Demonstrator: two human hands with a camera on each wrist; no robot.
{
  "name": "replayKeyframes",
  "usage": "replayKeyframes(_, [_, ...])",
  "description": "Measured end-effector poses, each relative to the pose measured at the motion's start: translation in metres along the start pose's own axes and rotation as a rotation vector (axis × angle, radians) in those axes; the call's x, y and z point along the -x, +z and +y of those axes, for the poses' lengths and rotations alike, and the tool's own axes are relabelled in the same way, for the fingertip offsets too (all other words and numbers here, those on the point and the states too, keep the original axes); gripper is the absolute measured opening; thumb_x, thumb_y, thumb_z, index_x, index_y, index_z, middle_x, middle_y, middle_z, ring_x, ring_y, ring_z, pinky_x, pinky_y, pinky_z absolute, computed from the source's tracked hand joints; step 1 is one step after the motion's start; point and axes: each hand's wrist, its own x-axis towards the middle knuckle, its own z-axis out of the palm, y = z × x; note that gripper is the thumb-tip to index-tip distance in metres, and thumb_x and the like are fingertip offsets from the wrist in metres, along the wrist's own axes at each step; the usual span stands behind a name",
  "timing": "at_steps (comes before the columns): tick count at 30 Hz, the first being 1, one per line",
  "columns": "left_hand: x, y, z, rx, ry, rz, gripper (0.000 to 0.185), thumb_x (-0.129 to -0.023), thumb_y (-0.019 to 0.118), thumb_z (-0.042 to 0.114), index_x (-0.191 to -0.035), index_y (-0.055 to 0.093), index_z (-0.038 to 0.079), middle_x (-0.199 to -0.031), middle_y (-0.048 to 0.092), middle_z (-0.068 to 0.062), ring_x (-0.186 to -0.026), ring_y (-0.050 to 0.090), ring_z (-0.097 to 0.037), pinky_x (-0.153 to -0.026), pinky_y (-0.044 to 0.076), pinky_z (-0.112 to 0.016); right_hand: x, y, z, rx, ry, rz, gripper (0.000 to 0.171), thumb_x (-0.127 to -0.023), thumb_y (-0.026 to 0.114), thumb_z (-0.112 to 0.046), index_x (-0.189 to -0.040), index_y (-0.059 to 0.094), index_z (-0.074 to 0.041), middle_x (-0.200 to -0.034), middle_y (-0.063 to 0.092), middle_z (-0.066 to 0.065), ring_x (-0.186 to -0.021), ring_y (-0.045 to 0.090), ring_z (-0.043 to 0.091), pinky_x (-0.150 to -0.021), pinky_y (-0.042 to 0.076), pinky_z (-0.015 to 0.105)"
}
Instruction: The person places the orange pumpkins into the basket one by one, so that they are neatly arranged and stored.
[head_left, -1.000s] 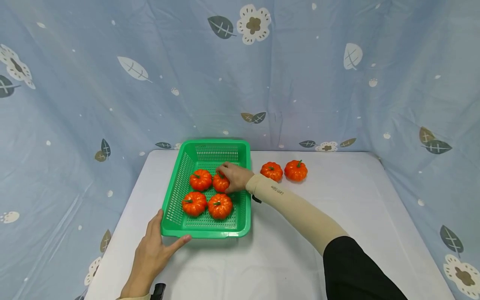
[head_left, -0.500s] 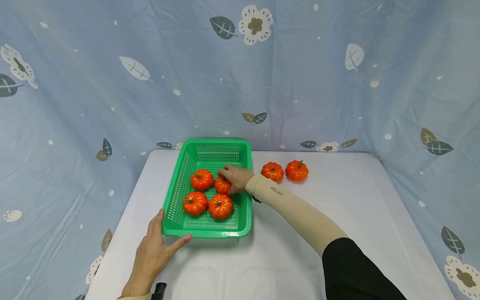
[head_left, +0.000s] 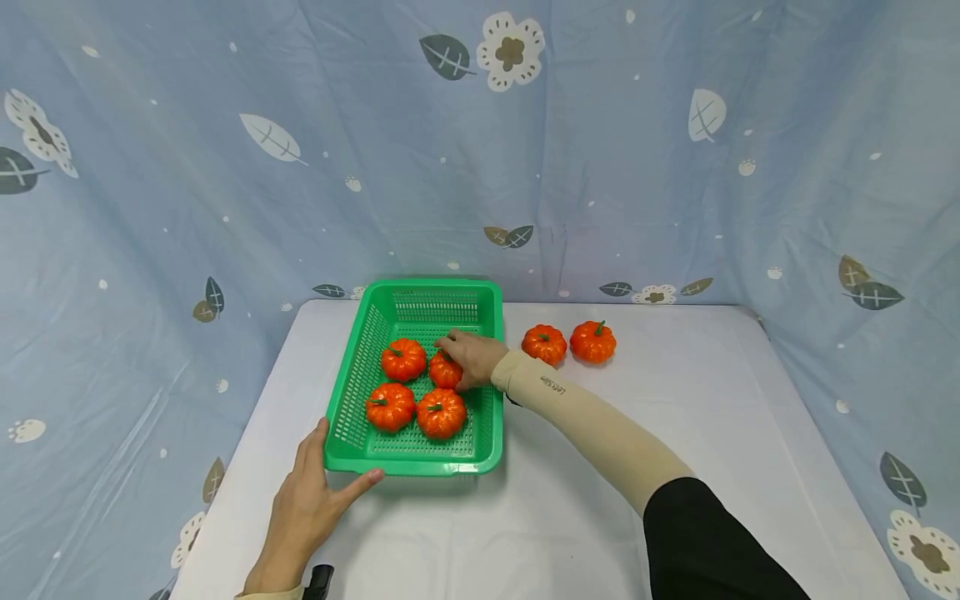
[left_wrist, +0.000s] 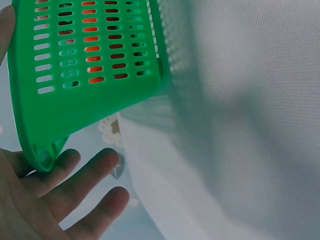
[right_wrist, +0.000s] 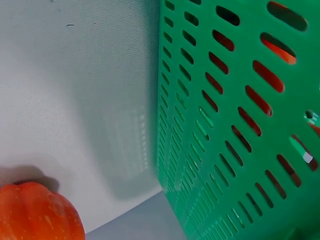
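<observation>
A green slotted basket (head_left: pixel 411 467) stands on the white table (head_left: pixel 570 517) and holds several orange pumpkins (head_left: pixel 402 359) (head_left: pixel 390 407) (head_left: pixel 440 413). My right hand (head_left: pixel 461 354) reaches over the basket's right wall, its fingers curled over a smaller pumpkin (head_left: pixel 444 373) on the basket floor. My left hand (head_left: pixel 315 492) lies flat at the basket's front left corner, thumb along the front rim and fingers along the left side. In the left wrist view those straight fingers (left_wrist: pixel 75 185) touch the corner of the basket (left_wrist: pixel 85 100). The right wrist view shows the basket wall (right_wrist: pixel 235 125) from outside.
Two more pumpkins (head_left: pixel 543 343) (head_left: pixel 592 341) sit on the table right of the basket; one of them (right_wrist: pixel 35 212) shows in the right wrist view. A blue flowered cloth (head_left: pixel 600 167) hangs close behind and round the sides of the table.
My right hand and the small pumpkin under it have shifted slightly toward the near side of the basket. The left hand and the basket have stayed put.
</observation>
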Motion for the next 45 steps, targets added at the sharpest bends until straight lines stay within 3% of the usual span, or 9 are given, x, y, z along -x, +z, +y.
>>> replayKeyframes(7, [0.000, 0.000, 0.000, 0.007, 0.001, -0.004, 0.122, -0.077, 0.077, 0.068, -0.162, 0.016, 0.006, -0.156, 0.034, -0.025, -0.125, 0.051, -0.052, -0.091, 0.046, -0.066, 0.001, -0.001, -0.001, 0.021, -0.003, -0.001, 0.093, -0.083, 0.084, -0.041, -0.157, 0.033, -0.015, -0.147, 0.045, 0.011, -0.129, 0.053, 0.024, -0.102, 0.049, 0.034])
replayKeyframes(18, [-0.001, 0.000, -0.001, 0.004, -0.001, -0.015, 0.123, -0.077, 0.077, 0.069, -0.163, 0.015, 0.006, -0.157, 0.033, -0.025, -0.125, 0.051, -0.053, -0.090, 0.046, -0.066, 0.004, -0.002, -0.001, -0.002, -0.025, 0.008, 0.093, -0.084, 0.084, -0.035, -0.157, 0.032, -0.015, -0.150, 0.042, 0.012, -0.133, 0.050, 0.026, -0.105, 0.047, 0.036])
replayKeyframes(28, [-0.001, 0.000, -0.001, 0.002, 0.008, -0.009, 0.123, -0.077, 0.077, 0.068, -0.162, 0.015, 0.005, -0.155, 0.035, -0.027, -0.122, 0.052, -0.054, -0.088, 0.047, -0.066, 0.009, -0.006, 0.002, -0.089, -0.119, 0.048, 0.090, -0.086, 0.082, -0.028, -0.158, 0.030, -0.015, -0.154, 0.038, 0.012, -0.140, 0.041, 0.025, -0.113, 0.038, 0.036])
replayKeyframes(35, [-0.001, 0.000, -0.001, 0.001, -0.008, -0.023, 0.124, -0.077, 0.076, 0.070, -0.163, 0.012, 0.006, -0.156, 0.033, -0.027, -0.123, 0.051, -0.054, -0.089, 0.046, -0.067, 0.016, -0.002, 0.000, -0.125, -0.189, 0.162, 0.079, -0.090, 0.077, -0.030, -0.154, 0.037, -0.009, -0.152, 0.041, 0.011, -0.138, 0.043, 0.024, -0.113, 0.037, 0.033])
replayKeyframes(41, [-0.001, 0.001, -0.003, 0.003, -0.012, -0.012, 0.124, -0.076, 0.076, 0.071, -0.163, 0.014, 0.006, -0.156, 0.034, -0.026, -0.124, 0.051, -0.052, -0.088, 0.046, -0.066, 0.030, -0.008, -0.003, -0.255, -0.158, 0.310, 0.056, -0.099, 0.065, -0.032, -0.148, 0.046, -0.013, -0.147, 0.047, 0.006, -0.133, 0.048, 0.021, -0.110, 0.041, 0.033])
replayKeyframes(45, [-0.002, 0.002, -0.003, 0.003, -0.013, -0.017, 0.125, -0.076, 0.076, 0.071, -0.162, 0.014, 0.005, -0.155, 0.035, -0.027, -0.124, 0.051, -0.051, -0.088, 0.046, -0.066, 0.043, -0.015, 0.000, -0.320, -0.136, 0.432, 0.050, -0.100, 0.065, -0.028, -0.144, 0.049, -0.012, -0.145, 0.049, 0.005, -0.133, 0.049, 0.019, -0.109, 0.043, 0.034])
